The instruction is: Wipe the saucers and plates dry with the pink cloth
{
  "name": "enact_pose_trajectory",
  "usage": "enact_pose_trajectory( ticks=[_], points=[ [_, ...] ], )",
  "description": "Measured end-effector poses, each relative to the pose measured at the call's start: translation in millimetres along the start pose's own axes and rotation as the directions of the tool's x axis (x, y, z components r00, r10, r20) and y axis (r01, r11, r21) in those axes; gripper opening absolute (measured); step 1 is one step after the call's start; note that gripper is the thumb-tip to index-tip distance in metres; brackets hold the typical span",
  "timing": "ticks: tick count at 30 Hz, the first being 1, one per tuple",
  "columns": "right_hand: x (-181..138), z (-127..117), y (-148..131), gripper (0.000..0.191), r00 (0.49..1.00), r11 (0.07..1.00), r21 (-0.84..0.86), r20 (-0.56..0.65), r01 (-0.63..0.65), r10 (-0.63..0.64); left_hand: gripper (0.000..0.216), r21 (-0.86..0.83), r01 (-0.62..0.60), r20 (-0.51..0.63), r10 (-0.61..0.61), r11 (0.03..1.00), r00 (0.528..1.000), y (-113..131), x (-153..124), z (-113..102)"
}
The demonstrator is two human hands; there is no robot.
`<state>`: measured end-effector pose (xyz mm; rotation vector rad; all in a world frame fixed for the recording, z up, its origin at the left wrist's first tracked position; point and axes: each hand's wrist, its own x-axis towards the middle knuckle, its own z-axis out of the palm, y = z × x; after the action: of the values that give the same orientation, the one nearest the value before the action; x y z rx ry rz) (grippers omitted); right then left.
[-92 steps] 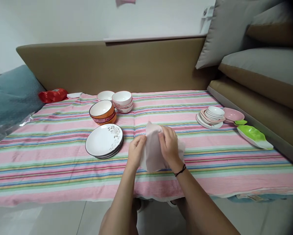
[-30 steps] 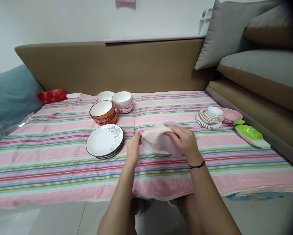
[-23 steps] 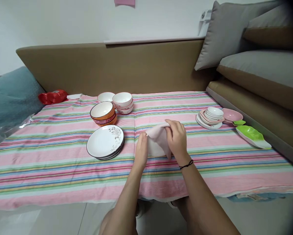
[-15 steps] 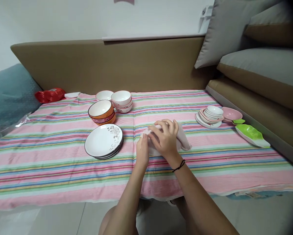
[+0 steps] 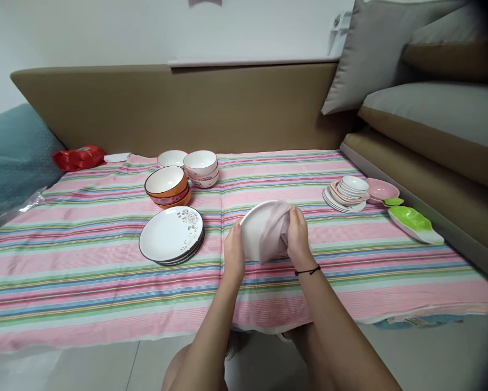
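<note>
My left hand (image 5: 232, 253) grips the left rim of a white plate (image 5: 254, 228) held tilted above the striped cloth (image 5: 105, 282). My right hand (image 5: 298, 237) is closed on a pale pink cloth (image 5: 273, 234) pressed against the plate's face and right edge. A black band circles my right wrist. Both hands hover over the middle of the covered surface, just right of a stack of white flower-patterned plates (image 5: 171, 241).
Stacked orange bowls (image 5: 167, 185) and white bowls (image 5: 201, 165) stand behind the plate stack. At right sit small white saucers (image 5: 346, 194), a pink dish (image 5: 382, 190) and a green leaf-shaped dish (image 5: 415, 224). A red bag (image 5: 77, 157) lies far left. Sofa cushions (image 5: 427, 114) rise at right.
The plate, earlier covered by the pink cloth, now shows its white face tilted up. My right hand has shifted with the cloth from the plate's top to its right side.
</note>
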<state>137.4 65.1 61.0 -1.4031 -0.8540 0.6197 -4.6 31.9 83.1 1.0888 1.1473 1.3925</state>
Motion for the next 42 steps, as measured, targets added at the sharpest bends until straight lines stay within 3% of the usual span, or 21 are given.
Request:
enact_pose_trajectory(
  ticks=[2, 5, 9, 11, 13, 18, 20, 22, 24, 26, 28, 30, 33, 35, 42],
  points=[
    [-4, 2, -8, 0.038, 0.97, 0.963, -0.128, -0.018, 0.239, -0.243, 0.044, -0.005, -0.029, 0.027, 0.029, 1.0, 0.999, 1, -1, 2],
    [-14, 9, -25, 0.032, 0.822, 0.748, -0.355, 0.127, 0.561, -0.556, 0.041, -0.03, -0.044, 0.046, 0.045, 0.999, 0.998, 3, -4, 5],
    [-28, 19, -36, 0.025, 0.582, 0.457, -0.363, 0.447, 0.812, -0.679, 0.039, -0.057, -0.019, 0.036, 0.021, 0.998, 0.999, 3, -6, 6],
    [-30, 21, -36, 0.025, 0.529, 0.412, -0.333, 0.506, 0.848, -0.681, 0.039, -0.065, -0.008, 0.019, 0.01, 0.998, 1.0, 2, -5, 6],
    [-29, 22, -35, 0.026, 0.562, 0.446, -0.342, 0.485, 0.827, -0.67, 0.041, -0.077, 0.015, 0.012, -0.014, 0.997, 1.0, 0, -5, 6],
    [-12, 14, -22, 0.032, 0.776, 0.683, -0.375, 0.211, 0.626, -0.595, 0.043, -0.102, 0.021, 0.009, -0.02, 0.995, 1.0, -3, -5, 8],
    [-3, 9, -10, 0.035, 0.872, 0.818, -0.313, 0.078, 0.482, -0.484, 0.047, -0.109, 0.041, 0.016, -0.04, 0.993, 0.999, -3, -5, 8],
    [4, 6, 5, 0.04, 0.957, 0.935, -0.216, -0.003, 0.282, -0.289, 0.049, -0.119, 0.072, 0.001, -0.073, 0.99, 0.997, -1, -5, 8],
    [7, 6, 16, 0.047, 0.988, 0.973, -0.18, -0.023, 0.145, -0.152, 0.05, -0.116, 0.085, -0.019, -0.087, 0.99, 0.996, 0, -4, 7],
    [6, 9, 21, 0.055, 0.981, 0.957, -0.228, -0.032, 0.179, -0.191, 0.048, -0.119, 0.069, -0.03, -0.073, 0.991, 0.997, 1, -6, 8],
    [1, 14, 18, 0.061, 0.941, 0.893, -0.314, 0.003, 0.321, -0.338, 0.046, -0.139, 0.043, -0.004, -0.044, 0.989, 0.999, 0, -9, 11],
    [-4, 21, 12, 0.056, 0.897, 0.825, -0.355, 0.126, 0.44, -0.424, 0.045, -0.165, 0.035, 0.033, -0.03, 0.986, 0.999, -3, -12, 15],
    [-12, 30, 6, 0.048, 0.808, 0.806, -0.227, 0.395, 0.547, -0.438, 0.039, -0.209, 0.074, 0.006, -0.074, 0.975, 0.997, -10, -14, 21],
    [-18, 34, 6, 0.049, 0.739, 0.813, -0.108, 0.498, 0.572, -0.454, 0.037, -0.277, 0.098, -0.017, -0.107, 0.956, 0.994, -14, -12, 24],
    [-44, 36, -1, 0.05, 0.629, 0.825, 0.006, 0.644, 0.565, -0.435, 0.042, -0.549, 0.186, 0.082, -0.169, 0.815, 0.982, -11, -2, 29]
  ],
)
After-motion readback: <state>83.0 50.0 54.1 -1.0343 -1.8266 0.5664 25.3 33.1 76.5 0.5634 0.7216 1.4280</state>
